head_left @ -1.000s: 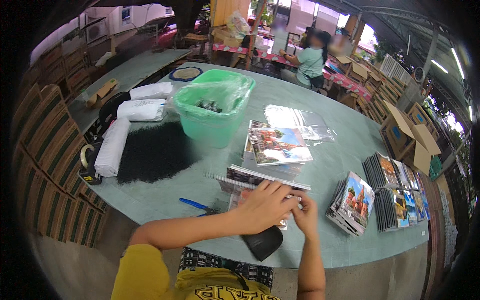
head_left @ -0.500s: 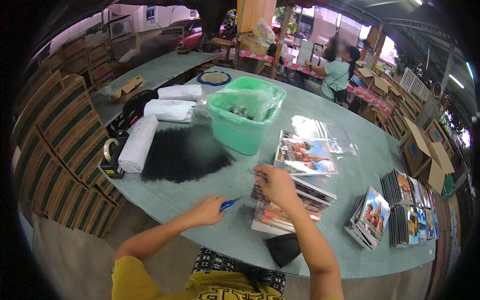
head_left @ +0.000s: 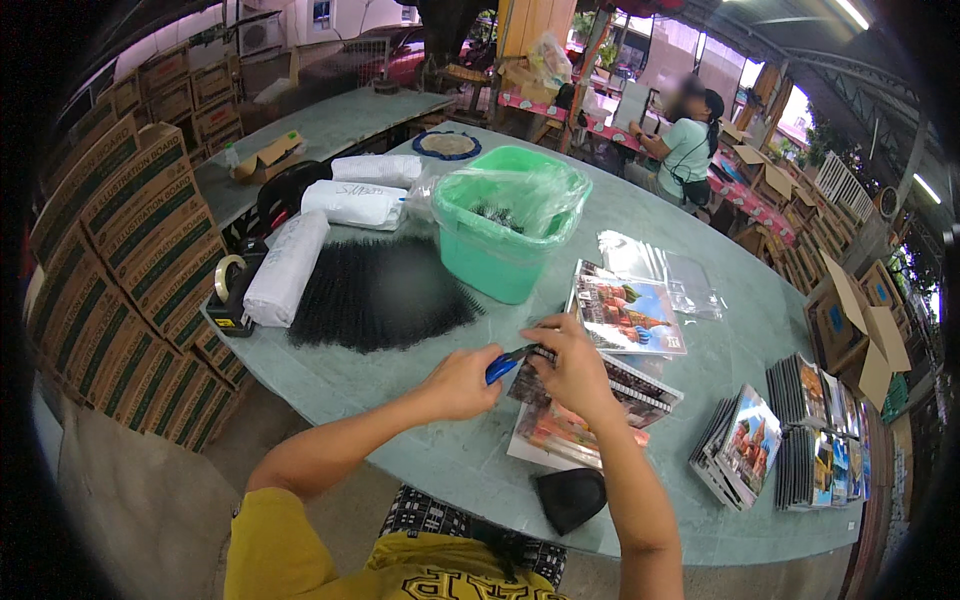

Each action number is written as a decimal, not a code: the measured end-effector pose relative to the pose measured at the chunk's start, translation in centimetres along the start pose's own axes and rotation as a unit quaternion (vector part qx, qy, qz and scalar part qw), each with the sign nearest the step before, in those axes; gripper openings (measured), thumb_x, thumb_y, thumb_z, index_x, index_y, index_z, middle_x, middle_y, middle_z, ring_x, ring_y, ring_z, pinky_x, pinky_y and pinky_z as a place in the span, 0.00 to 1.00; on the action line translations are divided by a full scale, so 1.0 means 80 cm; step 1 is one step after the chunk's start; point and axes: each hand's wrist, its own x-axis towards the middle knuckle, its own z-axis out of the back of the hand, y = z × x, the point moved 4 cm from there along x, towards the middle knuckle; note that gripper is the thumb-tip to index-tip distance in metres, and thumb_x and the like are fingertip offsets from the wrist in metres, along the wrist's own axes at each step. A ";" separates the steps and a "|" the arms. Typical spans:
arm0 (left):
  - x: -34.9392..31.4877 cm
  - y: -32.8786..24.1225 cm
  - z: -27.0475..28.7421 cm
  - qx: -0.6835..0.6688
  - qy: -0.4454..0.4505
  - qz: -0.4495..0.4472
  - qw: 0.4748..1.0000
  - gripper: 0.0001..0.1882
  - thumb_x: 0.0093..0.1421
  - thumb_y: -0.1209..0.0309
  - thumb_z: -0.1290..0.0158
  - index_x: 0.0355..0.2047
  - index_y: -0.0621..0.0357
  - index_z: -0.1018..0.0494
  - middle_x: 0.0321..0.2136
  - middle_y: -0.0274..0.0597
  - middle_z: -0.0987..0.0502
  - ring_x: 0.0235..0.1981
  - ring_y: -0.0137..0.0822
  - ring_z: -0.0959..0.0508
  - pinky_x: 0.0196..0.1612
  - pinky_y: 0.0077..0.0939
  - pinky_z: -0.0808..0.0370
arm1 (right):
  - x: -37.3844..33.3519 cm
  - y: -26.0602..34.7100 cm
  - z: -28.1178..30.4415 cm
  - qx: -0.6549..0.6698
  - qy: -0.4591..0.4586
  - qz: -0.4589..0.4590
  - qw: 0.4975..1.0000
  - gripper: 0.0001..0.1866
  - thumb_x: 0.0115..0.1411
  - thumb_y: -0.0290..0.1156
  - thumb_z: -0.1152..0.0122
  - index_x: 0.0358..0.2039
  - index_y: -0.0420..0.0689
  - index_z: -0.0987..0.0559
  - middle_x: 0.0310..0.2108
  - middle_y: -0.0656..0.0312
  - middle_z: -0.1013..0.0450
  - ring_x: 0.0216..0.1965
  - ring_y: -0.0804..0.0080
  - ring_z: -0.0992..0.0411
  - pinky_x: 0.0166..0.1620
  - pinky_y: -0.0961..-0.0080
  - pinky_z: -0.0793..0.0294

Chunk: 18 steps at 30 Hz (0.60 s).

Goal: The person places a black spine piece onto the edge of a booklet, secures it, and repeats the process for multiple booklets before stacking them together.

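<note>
My left hand [head_left: 462, 383] is closed around the blue handles of a small pair of pliers [head_left: 500, 368]. Their dark jaws reach to the end of a spiral-bound notebook [head_left: 645, 397], beside the fingertips of my right hand [head_left: 570, 365]. That hand grips the notebook's end, thumb and fingers at the binding; the exact contact is hidden. The notebook stands with its spiral edge up, over another notebook with an orange cover [head_left: 560, 432]. Just behind lie more notebooks [head_left: 628, 318] with a colourful domed building on the cover. A black rounded pad [head_left: 570, 498] rests near my right forearm.
A green bin [head_left: 490, 255] lined with clear plastic stands mid-table, beside a spread of thin black strands [head_left: 380, 300]. White rolls [head_left: 285, 275] and a tape dispenser [head_left: 232, 300] sit left. Clear sleeves [head_left: 665, 270] and notebook stacks [head_left: 740, 445] lie right. A person [head_left: 685, 150] sits beyond.
My left hand has moved right and up, bringing the pliers to the notebook's end beside my right hand. My right hand stays at the binding. The view has shifted slightly.
</note>
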 end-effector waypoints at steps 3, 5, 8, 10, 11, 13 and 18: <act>-0.008 0.001 -0.005 -0.214 0.093 0.052 0.971 0.15 0.56 0.69 0.55 0.43 0.61 0.33 0.36 0.45 0.23 0.32 0.46 0.22 0.33 0.37 0.27 | 0.000 -0.022 0.002 -0.016 -0.050 -0.077 0.996 0.11 0.40 0.21 0.34 0.28 0.36 0.22 0.38 0.54 0.33 0.35 0.60 0.29 0.38 0.71 0.29; -0.014 0.001 -0.014 -0.459 0.186 0.105 0.862 0.15 0.57 0.68 0.57 0.43 0.62 0.33 0.36 0.46 0.24 0.33 0.48 0.22 0.34 0.38 0.27 | 0.000 -0.015 0.003 -0.026 -0.058 -0.059 0.996 0.12 0.37 0.23 0.32 0.24 0.33 0.23 0.35 0.52 0.33 0.35 0.57 0.30 0.37 0.69 0.29; -0.015 -0.002 -0.021 -0.674 0.282 0.172 0.661 0.18 0.58 0.61 0.60 0.41 0.64 0.36 0.33 0.56 0.26 0.36 0.49 0.23 0.38 0.42 0.28 | -0.002 -0.009 0.001 -0.041 -0.067 -0.029 0.996 0.11 0.37 0.22 0.32 0.24 0.34 0.23 0.35 0.52 0.33 0.35 0.57 0.30 0.37 0.68 0.29; -0.010 -0.019 -0.003 -0.326 0.171 0.087 0.926 0.18 0.57 0.62 0.58 0.41 0.65 0.37 0.34 0.59 0.27 0.35 0.53 0.24 0.38 0.44 0.29 | -0.005 -0.010 0.002 -0.046 -0.072 -0.028 0.996 0.11 0.37 0.22 0.33 0.24 0.34 0.23 0.36 0.52 0.33 0.36 0.57 0.30 0.37 0.68 0.29; -0.008 -0.027 0.006 -0.121 0.100 0.034 0.987 0.18 0.56 0.62 0.57 0.40 0.65 0.37 0.34 0.61 0.27 0.34 0.55 0.25 0.38 0.44 0.29 | -0.006 -0.014 0.002 -0.049 -0.071 -0.031 0.996 0.11 0.37 0.22 0.33 0.24 0.34 0.23 0.36 0.52 0.33 0.35 0.57 0.30 0.37 0.68 0.29; -0.005 0.014 -0.017 -0.032 -0.039 -0.046 0.998 0.18 0.52 0.67 0.49 0.41 0.64 0.33 0.28 0.48 0.27 0.27 0.40 0.26 0.34 0.32 0.30 | -0.004 -0.009 0.003 -0.048 -0.069 -0.022 0.996 0.11 0.38 0.22 0.33 0.24 0.34 0.23 0.37 0.53 0.33 0.35 0.56 0.30 0.38 0.68 0.29; 0.008 0.022 0.020 -0.300 -0.120 0.018 0.946 0.11 0.54 0.71 0.46 0.36 0.61 0.31 0.24 0.34 0.28 0.24 0.26 0.30 0.29 0.21 0.32 | -0.013 0.003 -0.004 -0.043 -0.040 0.005 0.998 0.08 0.42 0.22 0.36 0.24 0.35 0.24 0.39 0.54 0.33 0.35 0.56 0.29 0.38 0.67 0.28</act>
